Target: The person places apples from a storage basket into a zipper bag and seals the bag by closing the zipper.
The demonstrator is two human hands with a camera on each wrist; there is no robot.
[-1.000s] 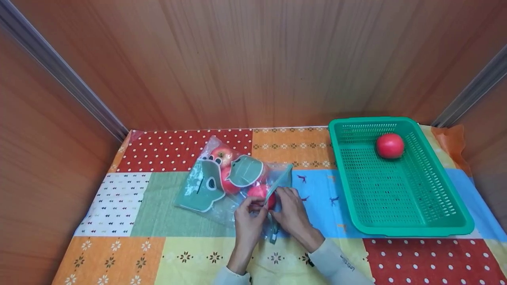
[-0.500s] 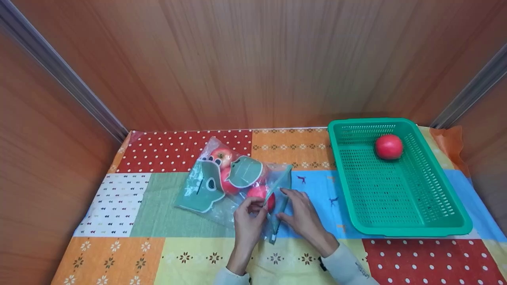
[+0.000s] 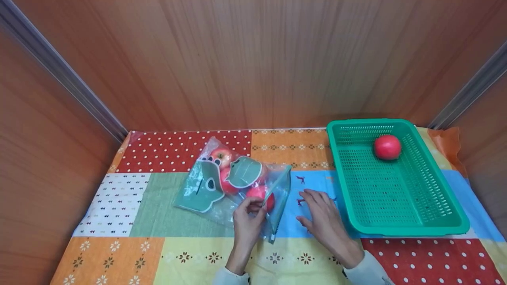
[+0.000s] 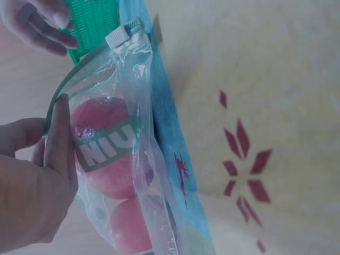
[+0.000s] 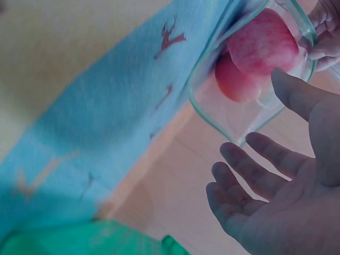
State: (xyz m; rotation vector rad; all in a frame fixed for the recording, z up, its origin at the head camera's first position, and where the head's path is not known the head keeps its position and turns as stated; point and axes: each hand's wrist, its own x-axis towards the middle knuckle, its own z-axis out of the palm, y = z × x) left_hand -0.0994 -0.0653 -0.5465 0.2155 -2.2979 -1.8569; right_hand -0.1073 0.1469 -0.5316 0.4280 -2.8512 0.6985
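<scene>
Lying left of the loosely spread right hand (image 3: 324, 219), 1 bag (image 3: 243, 172), its rim (image 3: 278, 183) pinched by the left hand (image 3: 248, 223), shows at least 3 apples (image 3: 258, 192); 1 more apple (image 3: 387, 147) sits in 1 basket (image 3: 382, 198).

Head view looks down; both wrist views (closer) share the bag (image 4: 109, 144).

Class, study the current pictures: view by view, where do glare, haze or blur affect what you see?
Head: small bright glints on the clear bag, under otherwise fairly even light; left wrist: a pale, hazy cast, with whitish glare streaks along the bag's plastic; right wrist: the green basket at the bottom edge is soft and blurred, while the right hand looks crisper.
</scene>
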